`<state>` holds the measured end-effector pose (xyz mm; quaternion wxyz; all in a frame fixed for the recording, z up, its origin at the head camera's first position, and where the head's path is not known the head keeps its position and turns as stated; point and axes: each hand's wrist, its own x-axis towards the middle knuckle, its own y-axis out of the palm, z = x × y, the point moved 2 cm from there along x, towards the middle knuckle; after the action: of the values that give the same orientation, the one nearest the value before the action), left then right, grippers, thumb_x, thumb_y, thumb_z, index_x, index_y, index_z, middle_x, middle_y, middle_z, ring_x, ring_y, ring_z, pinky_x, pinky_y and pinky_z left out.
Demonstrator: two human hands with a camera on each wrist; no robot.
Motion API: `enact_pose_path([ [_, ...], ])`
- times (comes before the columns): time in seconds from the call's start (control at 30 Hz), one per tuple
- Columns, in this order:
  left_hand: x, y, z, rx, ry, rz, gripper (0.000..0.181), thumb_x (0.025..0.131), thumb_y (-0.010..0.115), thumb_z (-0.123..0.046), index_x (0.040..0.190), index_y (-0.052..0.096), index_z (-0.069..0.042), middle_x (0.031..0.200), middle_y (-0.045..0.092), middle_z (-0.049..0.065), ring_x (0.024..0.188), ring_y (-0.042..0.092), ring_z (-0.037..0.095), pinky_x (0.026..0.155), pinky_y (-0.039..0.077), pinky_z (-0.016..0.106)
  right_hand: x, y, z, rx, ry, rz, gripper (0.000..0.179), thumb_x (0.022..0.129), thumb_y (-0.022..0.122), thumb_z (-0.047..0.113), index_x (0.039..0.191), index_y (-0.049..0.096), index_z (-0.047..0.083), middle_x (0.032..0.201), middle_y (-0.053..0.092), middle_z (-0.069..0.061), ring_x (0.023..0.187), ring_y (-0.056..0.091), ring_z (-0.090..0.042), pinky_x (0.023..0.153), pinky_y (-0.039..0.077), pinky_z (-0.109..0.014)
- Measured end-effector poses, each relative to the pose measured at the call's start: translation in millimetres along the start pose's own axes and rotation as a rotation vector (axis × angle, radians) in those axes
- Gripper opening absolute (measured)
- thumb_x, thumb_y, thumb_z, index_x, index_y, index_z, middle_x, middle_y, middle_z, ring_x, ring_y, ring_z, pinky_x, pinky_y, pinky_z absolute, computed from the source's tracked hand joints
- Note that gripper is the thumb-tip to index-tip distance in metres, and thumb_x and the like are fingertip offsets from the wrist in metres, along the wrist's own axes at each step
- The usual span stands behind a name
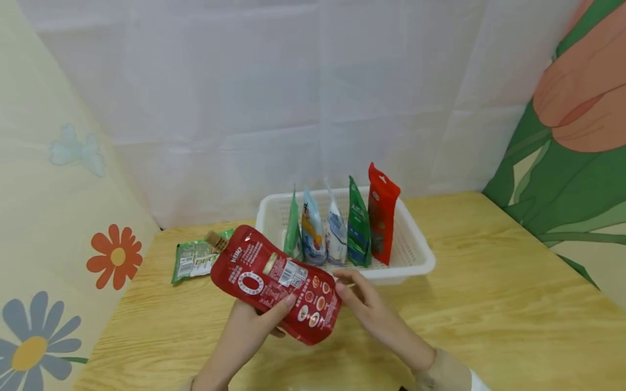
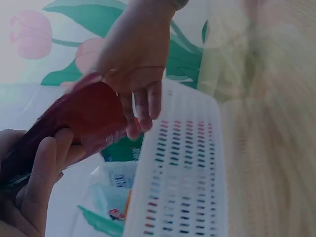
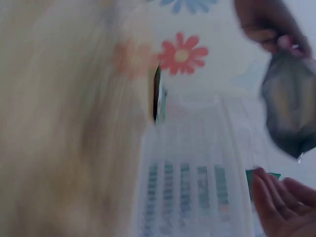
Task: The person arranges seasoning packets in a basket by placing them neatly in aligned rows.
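A red Heinz sauce pouch (image 1: pixel 281 282) with a gold-brown cap (image 1: pixel 216 241) is tilted above the table, its printed side with barcode and dish pictures facing up. My left hand (image 1: pixel 254 320) grips its lower edge from beneath, thumb across the print. At the pouch's right end, my right hand (image 1: pixel 369 307) pinches the edge between thumb and index finger. The left wrist view has the same pouch (image 2: pixel 94 116) between both hands. In the blurred right wrist view, a dark pouch (image 3: pixel 291 103) hangs from one hand, with another hand (image 3: pixel 281 205) below.
Behind the hands stands a white perforated basket (image 1: pixel 415 252). Several packets stand in it in a row, among them a red packet (image 1: pixel 383 214) and a dark green packet (image 1: pixel 359 225). A green packet (image 1: pixel 188 260) lies flat on the wooden table (image 1: pixel 489 304) at left.
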<state>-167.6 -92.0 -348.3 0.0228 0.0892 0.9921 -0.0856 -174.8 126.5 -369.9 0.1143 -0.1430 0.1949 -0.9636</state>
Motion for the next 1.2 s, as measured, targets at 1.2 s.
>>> enact_pose_path([
  [1.2,115.5,-19.2,-47.0,0.876,0.299,-0.371,0.03,0.095,0.056,-0.026,0.08,0.063,-0.001,0.063,0.066,0.015,0.044,0.055,0.019,0.036,0.033,0.024,25.2,-13.8,-11.0,-1.072,-0.184,0.011,0.029,0.089,0.06,0.038,0.08,0.052,0.012,0.069,0.054,0.0,0.066,0.055,-0.018,0.059,0.031,-0.025],
])
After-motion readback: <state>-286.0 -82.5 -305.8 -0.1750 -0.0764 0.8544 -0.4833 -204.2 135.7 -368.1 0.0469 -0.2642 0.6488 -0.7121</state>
